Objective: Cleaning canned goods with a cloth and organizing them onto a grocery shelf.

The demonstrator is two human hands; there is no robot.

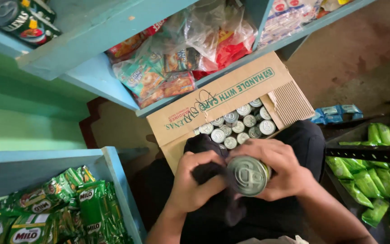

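Note:
My right hand (pixel 280 169) grips a round tin can (pixel 248 175) with a pull-ring lid facing up at me. My left hand (pixel 198 180) presses a dark cloth (pixel 211 171) against the can's left side. Both hands are over my lap, just in front of an open cardboard box (pixel 231 97) that holds several more silver-topped cans (pixel 238 124). Part of the cloth drapes over the box's near edge and hangs down below my hands.
Light blue wooden shelves (pixel 95 74) above hold snack packets in plastic bags (pixel 172 68) and a can at top left (pixel 19 20). A lower left shelf holds green drink sachets (pixel 55 208). Green packets (pixel 380 167) fill a dark rack on the right.

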